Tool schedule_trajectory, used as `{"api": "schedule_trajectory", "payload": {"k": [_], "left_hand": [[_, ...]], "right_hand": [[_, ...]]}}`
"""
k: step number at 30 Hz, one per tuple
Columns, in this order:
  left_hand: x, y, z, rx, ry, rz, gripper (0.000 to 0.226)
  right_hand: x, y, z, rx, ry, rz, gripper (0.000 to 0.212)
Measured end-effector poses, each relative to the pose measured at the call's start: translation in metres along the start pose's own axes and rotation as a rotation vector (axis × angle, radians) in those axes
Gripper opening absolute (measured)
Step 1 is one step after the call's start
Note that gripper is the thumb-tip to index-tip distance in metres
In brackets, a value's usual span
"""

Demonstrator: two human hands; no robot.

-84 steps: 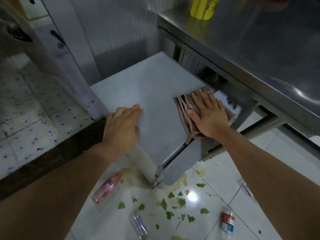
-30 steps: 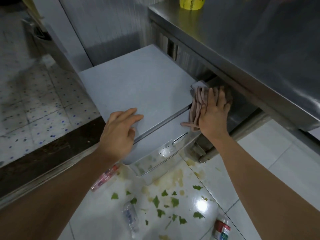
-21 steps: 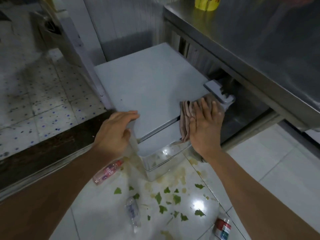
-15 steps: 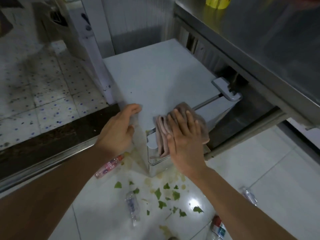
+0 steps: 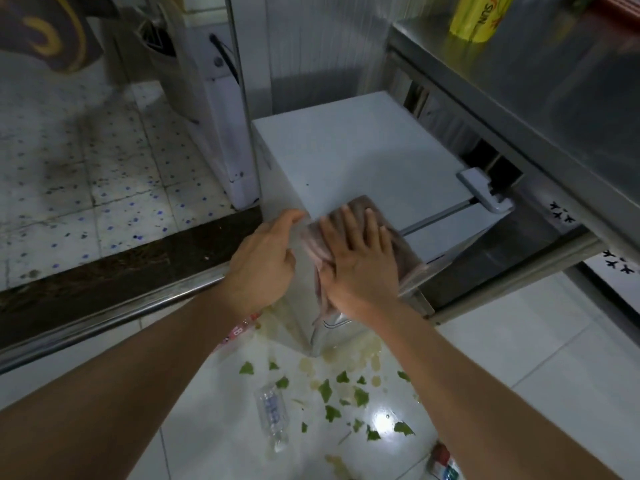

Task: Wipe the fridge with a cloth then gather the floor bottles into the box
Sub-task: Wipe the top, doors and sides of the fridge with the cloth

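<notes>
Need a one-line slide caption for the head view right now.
Right hand presses the cloth flat on the fridge corner, left hand steadying its edge; bottles lie untouched on the floor.

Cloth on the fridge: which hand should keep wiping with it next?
The right hand, probably. It lies flat on the cloth, pressing it onto the fridge at the front corner. The left hand touches only the fridge's left edge, beside the cloth, so it suits steadying.
</notes>
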State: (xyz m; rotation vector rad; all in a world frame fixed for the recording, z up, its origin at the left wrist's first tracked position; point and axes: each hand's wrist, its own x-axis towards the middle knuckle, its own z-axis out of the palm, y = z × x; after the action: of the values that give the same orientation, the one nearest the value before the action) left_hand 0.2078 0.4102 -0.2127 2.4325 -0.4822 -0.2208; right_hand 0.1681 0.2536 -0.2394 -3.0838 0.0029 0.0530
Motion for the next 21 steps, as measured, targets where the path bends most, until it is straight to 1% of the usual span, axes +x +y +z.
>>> {"api": "schedule_trajectory", "payload": {"k": [4,6,9,14,18,21], "left_hand": [[-0.005,-0.003,-0.001,-0.032,-0.025,-0.024,0.065],[-0.006,-0.001,0.0,-0.022,-0.017,-0.019,0.064],[-0.008,0.007,0.005,-0.026,0.003,0.007,0.063],[-0.018,0.03,0.028,-0.002,0.069,0.062,0.056],[-0.021,0.049,0.055,-0.024,0.174,0.121,0.037],[-0.022,0.053,0.075,-0.014,0.265,0.108,0.026]], "right_hand": [[-0.021,-0.006,0.004,-0.036,0.074,-0.147,0.061],[-0.034,0.007,0.008,0.006,0.14,-0.183,0.058],[-0.047,0.035,0.014,0.044,0.161,-0.216,0.055],[-0.035,0.093,0.014,0.025,0.17,-0.169,0.064],[-0.017,0.157,0.011,0.066,0.209,-0.065,0.073],[-0.007,0.195,0.008,0.116,0.257,0.009,0.077]]}}
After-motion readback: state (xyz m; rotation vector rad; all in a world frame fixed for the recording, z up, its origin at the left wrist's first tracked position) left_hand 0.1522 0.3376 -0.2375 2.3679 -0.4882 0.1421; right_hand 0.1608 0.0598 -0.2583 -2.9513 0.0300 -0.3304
